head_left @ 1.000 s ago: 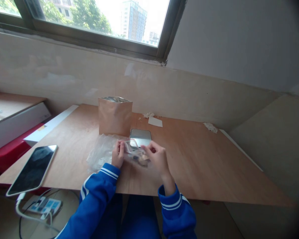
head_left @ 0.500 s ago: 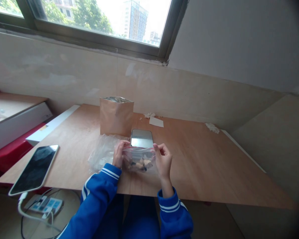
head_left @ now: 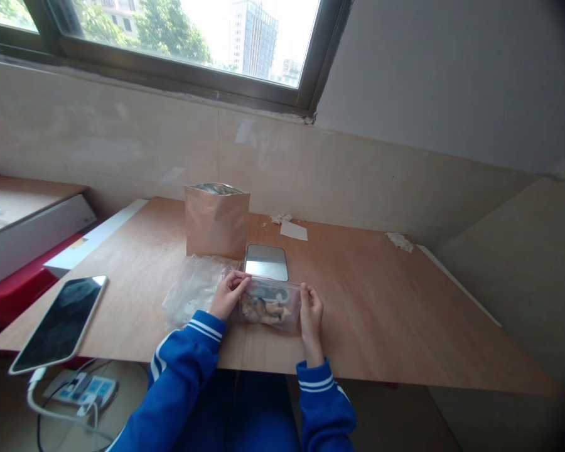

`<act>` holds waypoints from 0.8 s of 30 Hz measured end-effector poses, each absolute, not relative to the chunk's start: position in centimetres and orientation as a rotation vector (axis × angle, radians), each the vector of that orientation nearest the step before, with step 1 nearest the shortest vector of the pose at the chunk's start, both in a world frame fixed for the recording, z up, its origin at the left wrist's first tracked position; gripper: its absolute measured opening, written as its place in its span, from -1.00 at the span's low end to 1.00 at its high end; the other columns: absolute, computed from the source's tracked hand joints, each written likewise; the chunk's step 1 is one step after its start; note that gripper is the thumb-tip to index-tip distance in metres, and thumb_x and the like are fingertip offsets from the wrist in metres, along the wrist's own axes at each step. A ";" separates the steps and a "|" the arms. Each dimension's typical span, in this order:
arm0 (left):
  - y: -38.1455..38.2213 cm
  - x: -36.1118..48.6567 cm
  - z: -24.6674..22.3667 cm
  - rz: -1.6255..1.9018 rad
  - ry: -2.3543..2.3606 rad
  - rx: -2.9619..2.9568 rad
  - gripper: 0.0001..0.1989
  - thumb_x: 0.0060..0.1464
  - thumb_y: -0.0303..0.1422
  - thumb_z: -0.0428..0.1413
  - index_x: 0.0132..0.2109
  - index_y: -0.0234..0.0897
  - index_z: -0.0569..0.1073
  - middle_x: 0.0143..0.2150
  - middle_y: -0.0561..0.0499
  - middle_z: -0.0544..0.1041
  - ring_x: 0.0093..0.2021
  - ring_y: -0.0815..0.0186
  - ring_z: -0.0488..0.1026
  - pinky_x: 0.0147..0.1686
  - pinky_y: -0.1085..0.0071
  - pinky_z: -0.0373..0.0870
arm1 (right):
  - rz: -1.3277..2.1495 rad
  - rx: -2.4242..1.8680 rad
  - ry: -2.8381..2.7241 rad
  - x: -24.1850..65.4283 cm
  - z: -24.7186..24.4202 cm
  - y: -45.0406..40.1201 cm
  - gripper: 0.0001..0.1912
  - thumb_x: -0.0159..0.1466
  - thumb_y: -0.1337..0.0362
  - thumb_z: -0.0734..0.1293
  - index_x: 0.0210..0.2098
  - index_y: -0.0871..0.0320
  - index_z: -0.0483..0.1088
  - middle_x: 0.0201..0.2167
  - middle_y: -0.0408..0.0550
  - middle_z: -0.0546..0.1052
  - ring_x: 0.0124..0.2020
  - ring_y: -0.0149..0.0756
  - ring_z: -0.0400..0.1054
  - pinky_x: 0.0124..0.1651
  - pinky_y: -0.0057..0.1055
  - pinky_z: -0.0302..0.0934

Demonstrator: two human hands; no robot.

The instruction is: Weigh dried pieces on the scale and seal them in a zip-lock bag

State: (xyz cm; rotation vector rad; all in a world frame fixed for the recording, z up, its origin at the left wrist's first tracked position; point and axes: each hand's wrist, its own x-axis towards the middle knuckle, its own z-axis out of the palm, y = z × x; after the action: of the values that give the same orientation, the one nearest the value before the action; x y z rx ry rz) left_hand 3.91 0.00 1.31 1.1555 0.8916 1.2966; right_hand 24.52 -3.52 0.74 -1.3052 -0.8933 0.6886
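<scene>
- On the near part of the table [head_left: 381,320], btwn L hand [head_left: 228,294] and R hand [head_left: 311,309], is the small clear bag [head_left: 289,300] w/ brown pieces [head_left: 269,311] inside.
- Its long axis goes L to R, from hand to hand; both hands touch it, so neither is nearer.
- L hand: thumb and fingers pinch the upper L corner, only thin plastic btwn them.
- R hand: thumb and fingers pressed together at the R edge, near top.
- Bag's top edge lies just before the scale [head_left: 266,262]. If its bottom touches the table, can't tell; same for the seal.
- Paper bag [head_left: 216,223] stands upright, L of the scale; spare clear bags [head_left: 193,285] lie beside L hand.
</scene>
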 end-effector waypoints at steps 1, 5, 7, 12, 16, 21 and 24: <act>0.0 3.9 1.2 1.313 0.904 1.137 -0.65 -0.02 -0.10 0.25 -0.26 -0.29 0.42 -0.36 -0.05 0.62 -0.28 0.21 0.59 -0.24 0.33 0.49 | 0.714 -1.288 -0.935 24.5 0.7 -3.6 -0.53 0.15 -0.16 0.32 -0.42 0.18 0.40 -0.53 -0.12 0.47 -0.49 -0.34 0.35 -0.43 -0.46 0.23; 0.0 4.0 1.1 1.365 0.926 1.098 -0.64 -0.05 -0.10 0.27 -0.35 -0.27 0.34 -0.39 -0.04 0.61 -0.30 0.21 0.59 -0.23 0.31 0.48 | 0.712 -1.291 -0.999 24.3 0.3 -3.8 -0.59 0.17 -0.06 0.34 -0.28 0.19 0.44 -0.37 -0.04 0.54 -0.37 -0.28 0.42 -0.32 -0.42 0.27; 0.0 4.0 1.2 1.381 0.937 1.102 -0.64 -0.06 -0.10 0.27 -0.36 -0.27 0.34 -0.38 -0.04 0.61 -0.30 0.22 0.58 -0.24 0.33 0.48 | 0.665 -1.323 -0.969 24.2 0.1 -3.7 -0.58 0.18 -0.07 0.33 -0.27 0.20 0.45 -0.37 -0.02 0.55 -0.36 -0.26 0.42 -0.31 -0.40 0.28; 0.0 3.9 1.1 1.405 0.966 1.166 -0.68 0.00 -0.11 0.24 -0.29 -0.30 0.45 -0.36 -0.03 0.60 -0.30 0.25 0.56 -0.23 0.35 0.47 | 0.598 -1.371 -0.927 24.3 -0.1 -3.7 -0.51 0.20 -0.14 0.26 -0.34 0.21 0.44 -0.50 -0.04 0.51 -0.47 -0.29 0.37 -0.40 -0.41 0.25; 0.1 3.7 0.9 1.423 0.966 1.199 -0.69 0.03 -0.13 0.21 -0.24 -0.31 0.50 -0.34 -0.02 0.60 -0.28 0.26 0.55 -0.20 0.34 0.47 | 0.563 -1.363 -0.900 24.3 0.2 -3.8 -0.50 0.18 -0.17 0.26 -0.34 0.20 0.43 -0.50 -0.06 0.50 -0.48 -0.30 0.35 -0.39 -0.41 0.25; 0.0 3.7 1.0 1.429 0.993 1.222 -0.70 0.04 -0.12 0.20 -0.27 -0.30 0.49 -0.37 -0.01 0.59 -0.32 0.28 0.54 -0.23 0.36 0.46 | 0.546 -1.345 -0.865 24.2 0.6 -3.9 -0.51 0.17 -0.13 0.30 -0.28 0.21 0.45 -0.49 -0.07 0.50 -0.46 -0.30 0.36 -0.39 -0.40 0.26; -0.1 3.7 1.4 1.430 0.999 1.259 -0.70 0.05 -0.12 0.20 -0.34 -0.30 0.45 -0.41 0.00 0.57 -0.36 0.30 0.52 -0.26 0.38 0.45 | 0.549 -1.343 -0.840 24.2 0.5 -3.8 -0.52 0.16 -0.11 0.32 -0.28 0.22 0.45 -0.48 -0.07 0.49 -0.46 -0.31 0.35 -0.38 -0.40 0.26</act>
State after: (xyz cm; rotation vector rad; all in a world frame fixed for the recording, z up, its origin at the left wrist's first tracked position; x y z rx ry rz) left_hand 3.71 -0.09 1.35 1.2589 0.9994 1.4304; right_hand 24.25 -3.80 0.48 -1.3430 -0.8396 0.5493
